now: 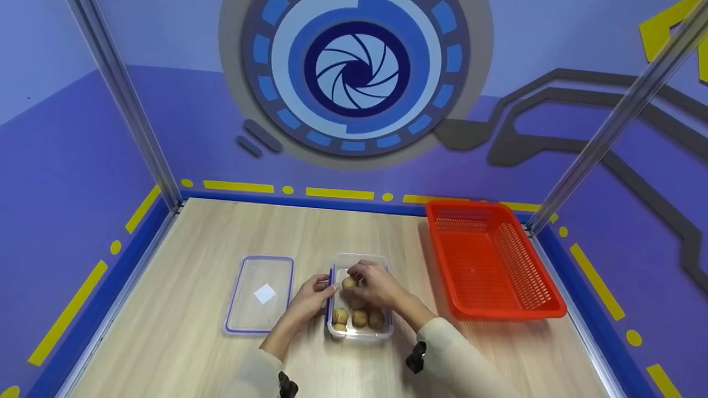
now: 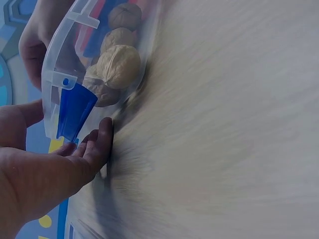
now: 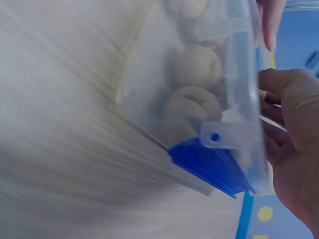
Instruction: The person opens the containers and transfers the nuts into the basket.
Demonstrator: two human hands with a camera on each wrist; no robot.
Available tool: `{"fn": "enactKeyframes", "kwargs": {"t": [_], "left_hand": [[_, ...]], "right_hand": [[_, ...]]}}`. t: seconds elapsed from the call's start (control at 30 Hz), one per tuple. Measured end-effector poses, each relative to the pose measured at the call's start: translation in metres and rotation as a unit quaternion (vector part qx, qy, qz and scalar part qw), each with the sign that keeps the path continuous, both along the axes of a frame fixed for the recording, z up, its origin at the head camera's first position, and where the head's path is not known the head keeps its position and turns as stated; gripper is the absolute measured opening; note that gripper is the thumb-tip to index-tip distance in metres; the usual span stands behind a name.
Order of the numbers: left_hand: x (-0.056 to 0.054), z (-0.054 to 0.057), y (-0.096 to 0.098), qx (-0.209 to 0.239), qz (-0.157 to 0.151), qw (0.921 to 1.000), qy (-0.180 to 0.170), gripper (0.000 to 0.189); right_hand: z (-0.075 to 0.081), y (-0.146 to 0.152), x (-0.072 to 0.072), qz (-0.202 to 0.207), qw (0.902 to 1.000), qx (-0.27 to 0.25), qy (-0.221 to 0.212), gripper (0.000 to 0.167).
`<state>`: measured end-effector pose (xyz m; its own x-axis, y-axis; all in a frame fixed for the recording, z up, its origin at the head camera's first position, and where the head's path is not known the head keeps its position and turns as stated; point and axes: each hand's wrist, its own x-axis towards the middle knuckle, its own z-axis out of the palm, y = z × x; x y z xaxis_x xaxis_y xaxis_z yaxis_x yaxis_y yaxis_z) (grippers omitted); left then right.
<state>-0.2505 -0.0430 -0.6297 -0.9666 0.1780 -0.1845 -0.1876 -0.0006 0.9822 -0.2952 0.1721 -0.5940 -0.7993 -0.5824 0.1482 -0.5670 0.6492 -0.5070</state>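
A clear plastic food container (image 1: 389, 326) stands on the table with several walnuts (image 1: 359, 318) inside, most of them towards its near end. My left hand (image 1: 310, 298) holds the container's left side, thumb at the rim and fingers outside near a blue latch (image 2: 76, 112). Over the container, my right hand (image 1: 379, 284) reaches in from the right and grips a walnut (image 1: 349, 283) between thumb and fingers. In the right wrist view, the container wall partly hides the right hand's fingertips. More walnuts (image 3: 192, 112) show through the clear side there.
A clear lid (image 1: 249, 309) with a blue-purple seal and a white square label lies flat to the left. At the right stands a red plastic basket (image 1: 475, 265) with perforated sides. Printed panels and metal posts (image 1: 619, 121) border the wooden table (image 1: 210, 232).
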Motion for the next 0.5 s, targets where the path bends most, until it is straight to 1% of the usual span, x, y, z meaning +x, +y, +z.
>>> {"fn": "enactKeyframes", "kwargs": {"t": [0.17, 0.33, 0.5], "left_hand": [[0.001, -0.003, 0.001, 0.003, 0.005, 1.0, -0.004, 0.057], [0.0, -0.007, 0.001, -0.006, 0.006, 0.9999, -0.009, 0.059], [-0.001, -0.004, 0.001, -0.001, 0.007, 0.9999, -0.014, 0.059]], "right_hand": [[0.015, 0.008, 0.002, 0.013, 0.9997, -0.001, 0.023, 0.03], [0.031, 0.018, 0.008, 0.025, 0.9989, -0.011, 0.037, 0.03], [0.047, 0.031, 0.016, 0.038, 0.9974, -0.026, 0.056, 0.03]]}}
